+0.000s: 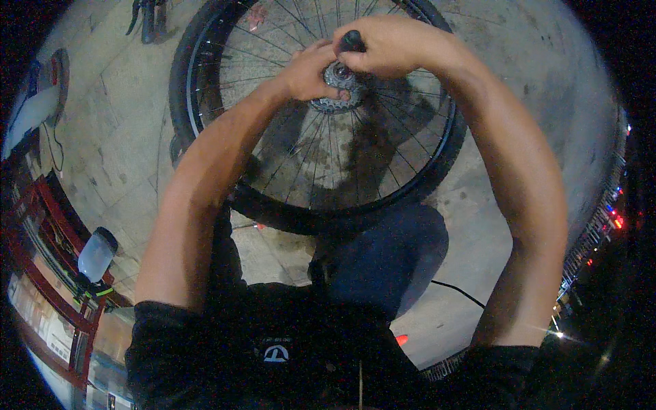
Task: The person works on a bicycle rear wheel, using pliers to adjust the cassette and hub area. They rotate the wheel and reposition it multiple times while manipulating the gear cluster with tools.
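Observation:
A bicycle wheel (314,220) with a black tyre and thin spokes is in front of me, over the stained floor. At its hub sits a silver sprocket cassette (336,104). My left hand (311,72) grips the cassette from the left, its thumb across the sprockets and its other fingers at the far side. Just to the right, my right hand (393,49) is closed around the black handle (352,42) of a tool over the hub. The tool's working end is hidden, so its kind cannot be made out.
My bent knee (410,253) in dark blue cloth is close to the wheel's near edge. A pale translucent bottle (96,257) stands at left beside a dark red frame (58,236). Dark bar-like parts (148,24) lie at the far left, and a black cable (461,294) at near right.

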Available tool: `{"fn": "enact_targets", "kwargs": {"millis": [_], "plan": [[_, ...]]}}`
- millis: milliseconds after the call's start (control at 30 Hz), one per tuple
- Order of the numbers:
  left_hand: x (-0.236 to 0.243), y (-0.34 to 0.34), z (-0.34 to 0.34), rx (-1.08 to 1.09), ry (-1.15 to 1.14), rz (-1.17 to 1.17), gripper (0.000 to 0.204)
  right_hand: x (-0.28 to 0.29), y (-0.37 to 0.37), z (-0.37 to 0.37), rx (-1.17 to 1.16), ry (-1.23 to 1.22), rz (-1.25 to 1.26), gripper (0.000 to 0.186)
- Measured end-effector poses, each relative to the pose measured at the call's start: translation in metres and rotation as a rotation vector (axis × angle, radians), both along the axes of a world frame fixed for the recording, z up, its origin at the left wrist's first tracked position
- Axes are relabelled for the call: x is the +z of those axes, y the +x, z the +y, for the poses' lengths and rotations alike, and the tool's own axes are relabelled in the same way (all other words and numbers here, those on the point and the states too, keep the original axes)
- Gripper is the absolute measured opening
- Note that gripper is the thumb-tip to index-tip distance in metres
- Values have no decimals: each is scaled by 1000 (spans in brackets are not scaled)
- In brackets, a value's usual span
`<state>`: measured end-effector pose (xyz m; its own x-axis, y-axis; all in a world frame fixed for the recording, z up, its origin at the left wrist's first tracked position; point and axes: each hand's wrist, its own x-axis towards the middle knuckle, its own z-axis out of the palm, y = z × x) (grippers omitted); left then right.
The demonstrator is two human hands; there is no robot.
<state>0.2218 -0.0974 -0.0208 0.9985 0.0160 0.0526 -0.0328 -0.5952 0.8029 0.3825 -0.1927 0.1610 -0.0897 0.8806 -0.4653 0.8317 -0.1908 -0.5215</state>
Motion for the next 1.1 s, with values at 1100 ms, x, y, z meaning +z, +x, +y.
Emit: {"fn": "enact_targets", "kwargs": {"millis": [1100], "plan": [[-16, -6, -4, 50, 21, -30, 88, 25, -11, 34, -109, -250, -204, 43]]}}
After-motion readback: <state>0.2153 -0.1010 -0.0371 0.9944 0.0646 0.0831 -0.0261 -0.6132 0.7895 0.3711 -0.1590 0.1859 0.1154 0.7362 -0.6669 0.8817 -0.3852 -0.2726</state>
